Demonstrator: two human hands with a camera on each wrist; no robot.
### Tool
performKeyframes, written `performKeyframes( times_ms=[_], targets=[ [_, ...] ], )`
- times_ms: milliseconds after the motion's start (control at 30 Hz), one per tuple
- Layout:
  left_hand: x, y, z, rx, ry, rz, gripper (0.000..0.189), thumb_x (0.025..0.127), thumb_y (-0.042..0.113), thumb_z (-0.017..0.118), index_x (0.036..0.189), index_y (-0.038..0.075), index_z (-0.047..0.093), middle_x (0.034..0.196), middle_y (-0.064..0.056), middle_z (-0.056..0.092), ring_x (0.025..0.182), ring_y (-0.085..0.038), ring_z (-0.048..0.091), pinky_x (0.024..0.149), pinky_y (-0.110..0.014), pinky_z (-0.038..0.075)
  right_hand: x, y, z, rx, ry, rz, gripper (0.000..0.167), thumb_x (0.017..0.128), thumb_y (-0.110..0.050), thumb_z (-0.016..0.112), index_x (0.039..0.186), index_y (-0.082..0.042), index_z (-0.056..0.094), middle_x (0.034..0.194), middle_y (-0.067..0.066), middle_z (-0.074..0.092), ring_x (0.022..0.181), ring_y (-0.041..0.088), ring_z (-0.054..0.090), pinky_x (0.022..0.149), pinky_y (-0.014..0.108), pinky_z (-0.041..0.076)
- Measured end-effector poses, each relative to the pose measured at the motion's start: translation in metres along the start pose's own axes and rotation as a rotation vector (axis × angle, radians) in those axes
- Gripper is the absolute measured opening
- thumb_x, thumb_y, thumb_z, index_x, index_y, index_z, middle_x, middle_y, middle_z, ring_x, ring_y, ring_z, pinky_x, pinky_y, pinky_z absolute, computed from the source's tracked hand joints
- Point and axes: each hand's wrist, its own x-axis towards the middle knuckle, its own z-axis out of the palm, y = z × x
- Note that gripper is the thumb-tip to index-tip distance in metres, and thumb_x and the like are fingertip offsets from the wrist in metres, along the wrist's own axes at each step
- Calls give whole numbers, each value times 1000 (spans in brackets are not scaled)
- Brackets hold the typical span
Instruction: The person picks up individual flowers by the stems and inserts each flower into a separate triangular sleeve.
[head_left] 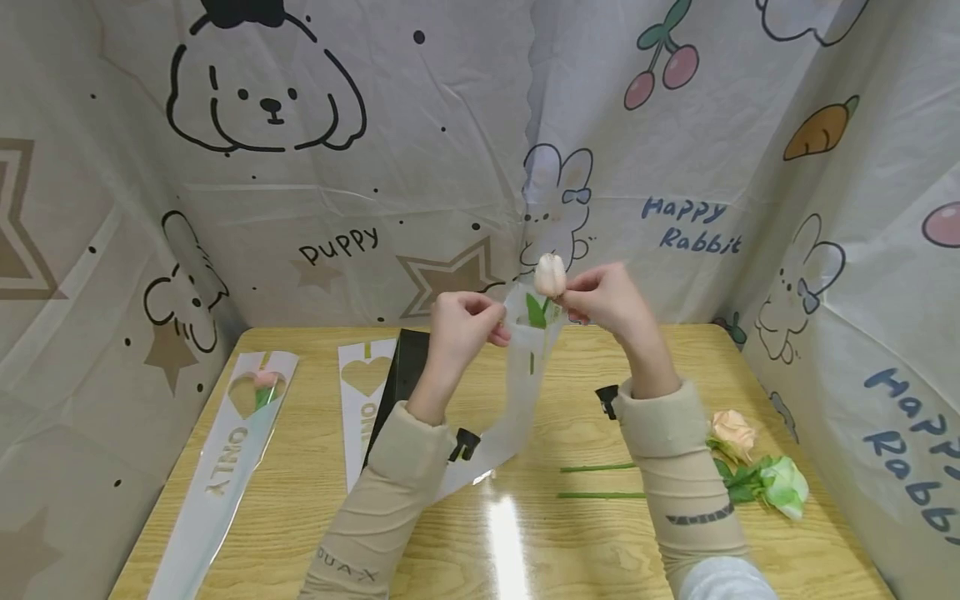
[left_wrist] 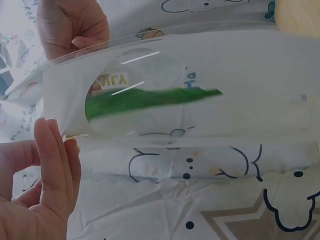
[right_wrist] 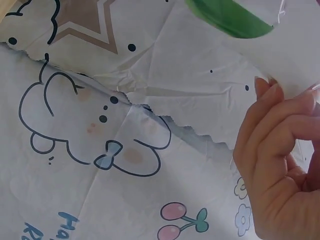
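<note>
A long translucent flower sleeve (head_left: 522,383) hangs upright between my hands, its lower end bending onto the table. My left hand (head_left: 467,323) pinches the left edge of its mouth, thumb against fingertips. On the opposite edge, my right hand (head_left: 606,298) pinches the sleeve close beside the bloom. A cream tulip (head_left: 551,275) stands in the mouth, bloom above the rim. Its green leaf (left_wrist: 145,102) shows through the clear round window in the left wrist view. In the right wrist view the curled fingers (right_wrist: 270,120) meet the sleeve's edge, below the leaf.
A white "ONLY" sleeve (head_left: 217,454) holding a pink tulip (head_left: 266,380) lies at the left. Another white sleeve (head_left: 352,400) lies partly under a black flat piece (head_left: 405,367). A peach rose (head_left: 733,433) and a green-white rose (head_left: 783,486) lie right, stems behind my forearm.
</note>
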Motion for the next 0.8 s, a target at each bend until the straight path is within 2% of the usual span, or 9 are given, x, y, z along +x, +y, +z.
performKeyframes(
  times_ms=[100, 200, 433, 633, 800],
  targets=[
    [-1, -3, 1, -3, -3, 6, 16, 81, -1, 54, 76, -8, 67, 60, -16, 62, 45, -14, 60, 51, -30, 56, -1, -1, 4, -91, 2, -1, 16, 83, -9, 63, 86, 6, 69, 61, 5, 58, 57, 18, 54, 52, 23, 47],
    [-1, -4, 2, 4, 8, 18, 16, 81, -1, 53, 76, -8, 67, 60, -16, 62, 45, -14, 60, 50, -30, 55, -2, 0, 6, -113, 0, -9, 17, 83, -11, 64, 86, 4, 69, 63, 7, 61, 61, 23, 58, 55, 25, 50],
    [-2, -3, -1, 178, 111, 105, 17, 82, 2, 54, 74, -5, 68, 57, -12, 63, 43, -14, 59, 42, -25, 51, -3, 4, 7, -96, -2, -42, 20, 85, -13, 62, 89, 5, 68, 66, 8, 62, 60, 20, 59, 56, 26, 53],
    [-4, -2, 0, 251, 109, 166, 18, 82, 2, 54, 73, -5, 68, 57, -10, 63, 42, -13, 59, 41, -23, 50, -3, 7, 10, -63, 10, -55, 21, 85, -15, 63, 91, 5, 68, 68, 10, 63, 60, 21, 59, 54, 26, 53],
    [-6, 0, 3, 271, 103, 183, 17, 81, 2, 55, 73, -5, 68, 56, -10, 62, 42, -12, 58, 42, -22, 50, -3, 9, 12, -45, 8, -80, 22, 85, -17, 64, 92, 4, 68, 72, 13, 64, 59, 21, 59, 54, 27, 53]
  ],
)
